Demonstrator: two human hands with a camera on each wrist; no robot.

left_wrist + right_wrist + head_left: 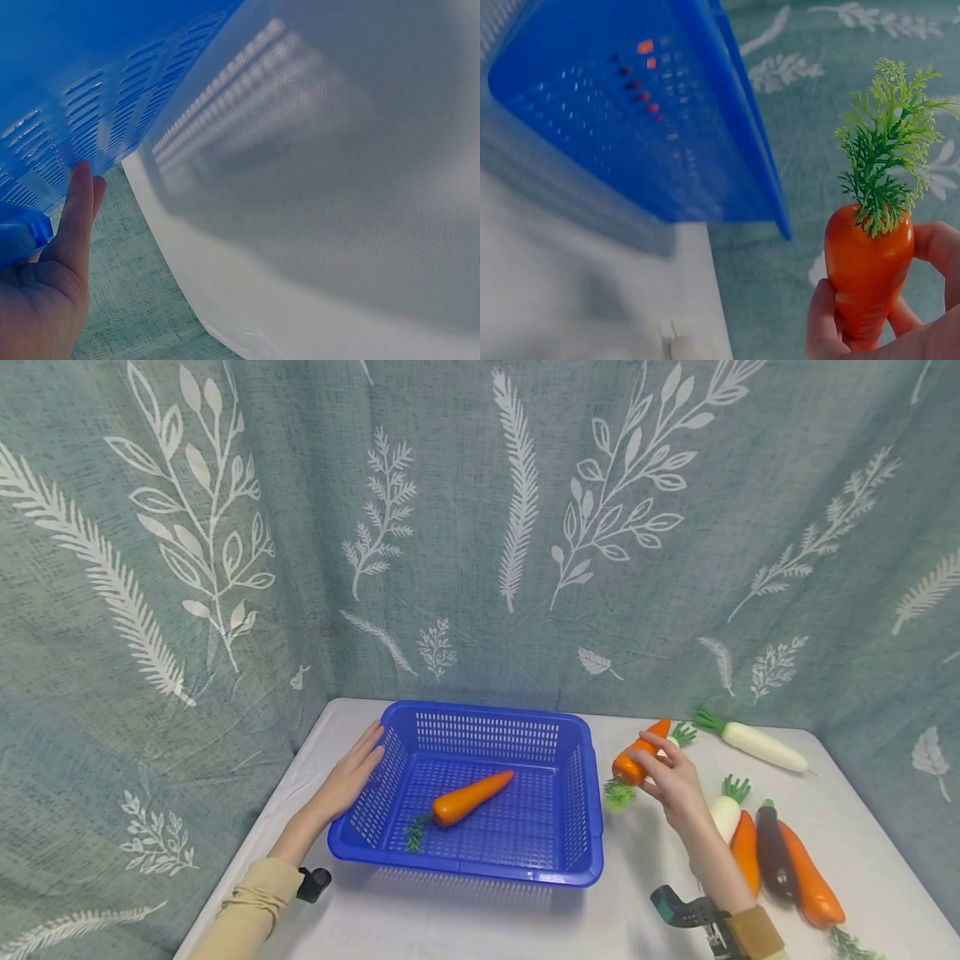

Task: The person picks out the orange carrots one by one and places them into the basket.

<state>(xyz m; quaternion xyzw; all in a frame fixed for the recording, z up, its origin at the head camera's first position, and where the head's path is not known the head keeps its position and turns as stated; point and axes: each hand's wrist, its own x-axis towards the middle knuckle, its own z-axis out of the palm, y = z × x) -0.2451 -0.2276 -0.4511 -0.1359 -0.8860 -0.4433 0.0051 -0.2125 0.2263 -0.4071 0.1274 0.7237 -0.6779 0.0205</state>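
A blue plastic basket [480, 710] with perforated walls stands on the table. Inside it lies an orange carrot [467, 800] with green fronds. My left hand [351, 781] rests against the basket's left side, its fingers extended; in the left wrist view the fingers [75, 217] lie straight along the outer wall. To the right of the basket, my right hand [678, 781] pinches another carrot [630, 763] between thumb and fingers, held off the table with its leafy end towards me. The right wrist view shows this carrot [866, 259] close up, leaves upward.
On the right of the white table [525, 927] lie a long white radish [765, 747], a second white radish [725, 817], a dark eggplant [775, 856] and two more carrots, one of them the outer carrot [813, 881]. A patterned green curtain [465, 527] hangs behind.
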